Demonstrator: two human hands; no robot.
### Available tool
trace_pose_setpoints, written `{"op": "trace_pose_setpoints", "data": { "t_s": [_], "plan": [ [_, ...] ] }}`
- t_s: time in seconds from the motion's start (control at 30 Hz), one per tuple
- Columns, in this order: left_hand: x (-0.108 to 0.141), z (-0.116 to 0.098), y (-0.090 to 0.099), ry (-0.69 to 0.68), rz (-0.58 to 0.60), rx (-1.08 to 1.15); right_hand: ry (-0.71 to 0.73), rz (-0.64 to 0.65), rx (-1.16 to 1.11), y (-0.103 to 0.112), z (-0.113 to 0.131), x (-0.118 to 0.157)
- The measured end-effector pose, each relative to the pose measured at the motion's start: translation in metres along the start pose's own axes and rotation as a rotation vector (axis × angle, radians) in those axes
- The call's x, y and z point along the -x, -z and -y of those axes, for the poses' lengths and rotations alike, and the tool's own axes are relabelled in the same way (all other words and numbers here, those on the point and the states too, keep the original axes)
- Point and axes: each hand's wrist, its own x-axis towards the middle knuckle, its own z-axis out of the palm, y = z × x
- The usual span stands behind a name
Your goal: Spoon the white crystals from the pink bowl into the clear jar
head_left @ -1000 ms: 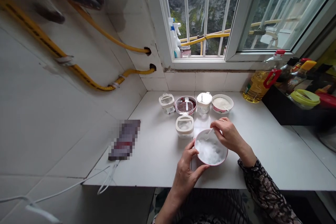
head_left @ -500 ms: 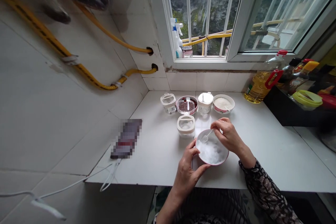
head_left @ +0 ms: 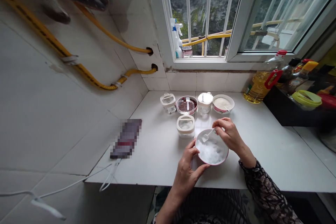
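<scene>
A white bowl with a pink rim (head_left: 211, 151) holds a heap of white crystalline powder and sits near the counter's front edge. My left hand (head_left: 187, 176) grips the bowl's near left rim, with the fingers curled over the edge. My right hand (head_left: 229, 134) is shut on a small white plastic spoon (head_left: 208, 135) whose scoop rests in the bowl, just above the powder. Just behind the bowl stands a small square lidded jar (head_left: 185, 125) with white contents.
At the back of the white counter (head_left: 157, 161) stand a small jar, a bowl of dark red grains, a lidded jar and a bowl of white powder. To the right are an oil bottle and a black tray of condiments. A pixelated phone on a cable lies left.
My right hand has shifted slightly to the right, and the spoon now lies more level in the bowl. The view has moved slightly since the oldest frame.
</scene>
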Motion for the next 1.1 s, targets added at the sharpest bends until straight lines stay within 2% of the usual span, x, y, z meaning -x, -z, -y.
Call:
{"op": "trace_pose_setpoints", "data": {
  "t_s": [0.3,0.53,0.7,0.83,0.93,1.03,1.1],
  "plan": [
    [-0.001,0.000,0.000,-0.022,0.007,-0.008,-0.187,-0.015,-0.135,0.000,0.004,-0.002],
    [-0.001,0.001,-0.001,-0.018,0.014,0.009,-0.482,-0.002,-0.506,0.002,0.005,-0.006],
    [-0.001,0.001,0.000,-0.043,0.009,-0.010,-0.564,-0.041,-0.660,0.005,0.002,-0.010],
    [-0.001,0.002,-0.001,-0.032,0.017,-0.012,-0.560,-0.093,-0.712,0.004,0.001,-0.014],
    [0.000,0.004,-0.001,-0.018,0.020,-0.006,-0.503,-0.138,-0.702,0.000,0.005,-0.019],
    [0.000,0.005,-0.002,-0.008,0.015,-0.001,-0.342,-0.184,-0.605,-0.007,0.015,-0.023],
    [0.000,0.004,-0.003,-0.008,0.013,0.004,-0.162,-0.202,-0.446,-0.014,0.022,-0.024]
  ]
}}
